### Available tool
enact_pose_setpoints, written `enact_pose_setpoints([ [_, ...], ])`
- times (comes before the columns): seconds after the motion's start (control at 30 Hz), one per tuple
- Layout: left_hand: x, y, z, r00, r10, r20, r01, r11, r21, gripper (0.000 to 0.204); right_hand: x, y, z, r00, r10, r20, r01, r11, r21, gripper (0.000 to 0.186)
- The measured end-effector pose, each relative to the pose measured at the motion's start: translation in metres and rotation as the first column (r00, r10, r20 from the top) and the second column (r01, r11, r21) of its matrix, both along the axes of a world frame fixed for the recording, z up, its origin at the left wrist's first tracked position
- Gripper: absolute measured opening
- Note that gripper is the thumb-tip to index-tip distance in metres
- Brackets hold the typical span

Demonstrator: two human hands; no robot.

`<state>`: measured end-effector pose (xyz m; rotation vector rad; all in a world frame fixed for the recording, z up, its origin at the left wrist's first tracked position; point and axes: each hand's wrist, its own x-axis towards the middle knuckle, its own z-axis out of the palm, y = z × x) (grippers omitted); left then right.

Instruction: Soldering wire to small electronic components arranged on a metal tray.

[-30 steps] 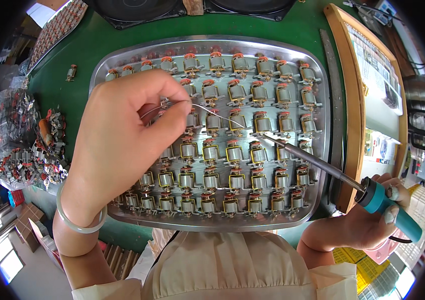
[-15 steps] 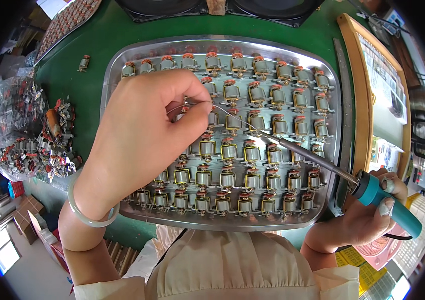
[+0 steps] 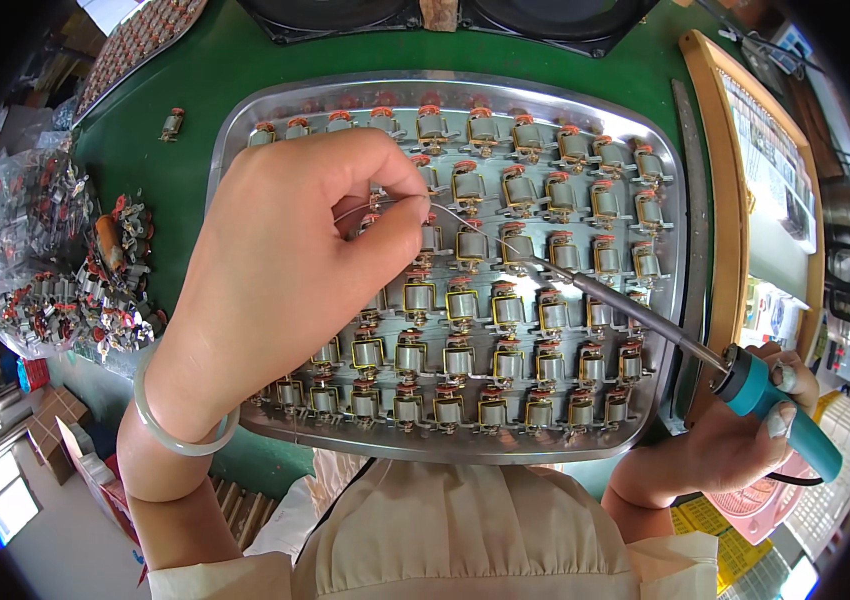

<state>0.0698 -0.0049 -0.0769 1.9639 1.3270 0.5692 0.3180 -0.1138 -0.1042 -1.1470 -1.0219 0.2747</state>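
Rows of small metal-cased motors or coils with orange-red tops (image 3: 468, 246) stand in a shallow metal tray (image 3: 445, 78). Over the tray's left half, my left hand (image 3: 315, 230) pinches a thin solder wire (image 3: 460, 217) between thumb and forefinger. The wire slants down to the right toward the tip of a soldering iron (image 3: 645, 315). My right hand (image 3: 745, 430), at the tray's right side, is wrapped around the iron's teal handle. Tip and wire end meet, or nearly so, beside a part in the middle rows; exact contact is too small to tell.
On the left, a clear plastic bag (image 3: 20, 230) spills a heap of similar parts. A single part (image 3: 172, 125) lies on the green table (image 3: 195, 75). Black fans (image 3: 335, 15) stand at the back. A wooden-framed case (image 3: 745, 200) sits right of the tray; another filled board (image 3: 140, 50) is far left.
The view has shifted very slightly. Both hands keep their grips, and the iron's tip and solder wire stay close together near the same part.
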Motion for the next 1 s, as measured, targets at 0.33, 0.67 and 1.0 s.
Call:
enact_pose_setpoints([
  [0.33, 0.004, -0.001, -0.001, 1.000, -0.027, -0.010, 0.027, 1.000, 0.009, 0.003, 0.013, -0.008, -0.002, 0.996, 0.084, -0.031, -0.084, 0.996, -0.001, 0.030],
  [0.67, 0.024, -0.004, -0.003, 0.990, -0.134, -0.041, 0.139, 0.976, 0.166, 0.005, 0.019, -0.004, -0.003, 0.990, -0.042, -0.131, 0.056, 0.992, 0.111, 0.029],
  [1.0, 0.028, -0.004, -0.005, 0.988, -0.149, -0.035, 0.153, 0.975, 0.162, 0.005, 0.021, -0.007, -0.004, 0.991, 0.031, -0.131, -0.016, 0.994, 0.112, 0.028],
])
